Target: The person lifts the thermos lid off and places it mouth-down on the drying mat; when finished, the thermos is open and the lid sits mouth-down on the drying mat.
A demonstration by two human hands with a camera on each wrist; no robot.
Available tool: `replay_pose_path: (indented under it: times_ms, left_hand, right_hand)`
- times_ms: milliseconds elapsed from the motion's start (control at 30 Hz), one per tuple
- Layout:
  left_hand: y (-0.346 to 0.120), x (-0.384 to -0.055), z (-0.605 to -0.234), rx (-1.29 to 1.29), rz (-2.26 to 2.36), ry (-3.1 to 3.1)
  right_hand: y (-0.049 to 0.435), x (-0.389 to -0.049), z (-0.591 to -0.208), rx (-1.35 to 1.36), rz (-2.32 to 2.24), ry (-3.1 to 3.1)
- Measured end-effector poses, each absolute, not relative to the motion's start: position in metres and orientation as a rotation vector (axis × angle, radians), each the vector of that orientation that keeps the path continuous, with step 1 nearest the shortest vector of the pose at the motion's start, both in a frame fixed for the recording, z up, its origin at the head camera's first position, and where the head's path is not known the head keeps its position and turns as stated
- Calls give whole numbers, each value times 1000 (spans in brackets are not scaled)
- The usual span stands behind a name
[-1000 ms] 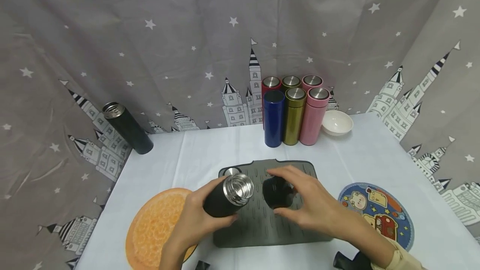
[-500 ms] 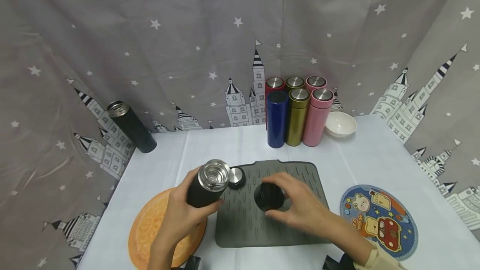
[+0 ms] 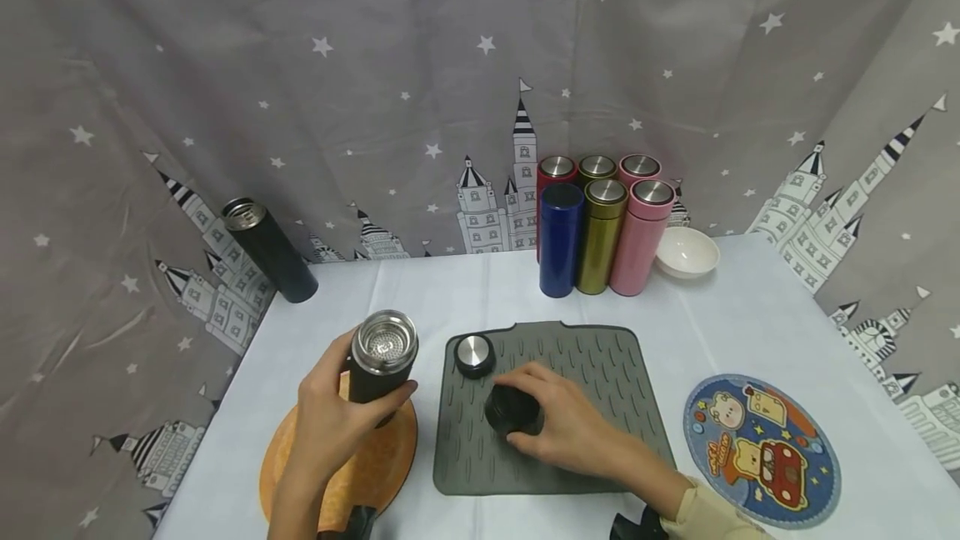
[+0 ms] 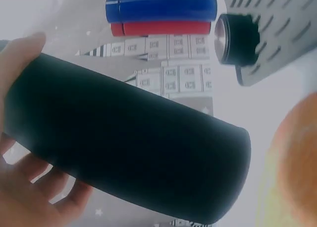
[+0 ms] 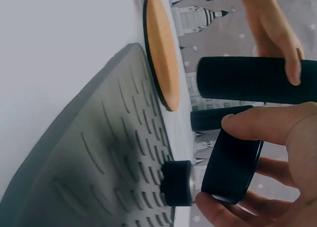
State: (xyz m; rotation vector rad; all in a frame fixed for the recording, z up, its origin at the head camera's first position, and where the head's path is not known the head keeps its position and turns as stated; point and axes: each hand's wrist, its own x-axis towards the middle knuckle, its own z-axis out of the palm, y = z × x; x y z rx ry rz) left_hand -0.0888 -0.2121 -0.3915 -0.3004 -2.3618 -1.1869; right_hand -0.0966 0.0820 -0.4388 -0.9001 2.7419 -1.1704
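My left hand (image 3: 326,419) grips a black thermos bottle (image 3: 367,383), held nearly upright over the orange round mat. Its lidless mouth shows a steel rim and a perforated strainer inside. In the left wrist view the plain bottle body (image 4: 129,138) slants across, fingers beneath. Between thumb and fingertips, my right hand (image 3: 566,423) holds a black cap (image 3: 512,410) above the grey ridged mat (image 3: 472,473). From the right wrist, that cap (image 5: 232,162) appears tilted and raised off the mat. A black lid with a silver top (image 3: 475,355) sits on the mat's back left corner.
Another lidless black thermos (image 3: 272,252) stands at the table's back left. Several colored thermoses, including a blue one (image 3: 561,240), cluster at the back beside a white bowl (image 3: 687,252). An orange round mat (image 3: 393,461) lies left, a blue cartoon mat (image 3: 761,448) right.
My left hand has moved left with the bottle, which is now more upright. The right hand has brought the cap left and lower over the grey mat. The view has shifted slightly.
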Motion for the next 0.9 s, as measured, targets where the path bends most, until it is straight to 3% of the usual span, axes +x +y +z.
replay_pose_path:
  times_ms: [900]
  left_hand:
    - [-283,-124,-391,18,-1059,-2246]
  right_hand:
    - [38,-112,-487,-929,-1026,2818]
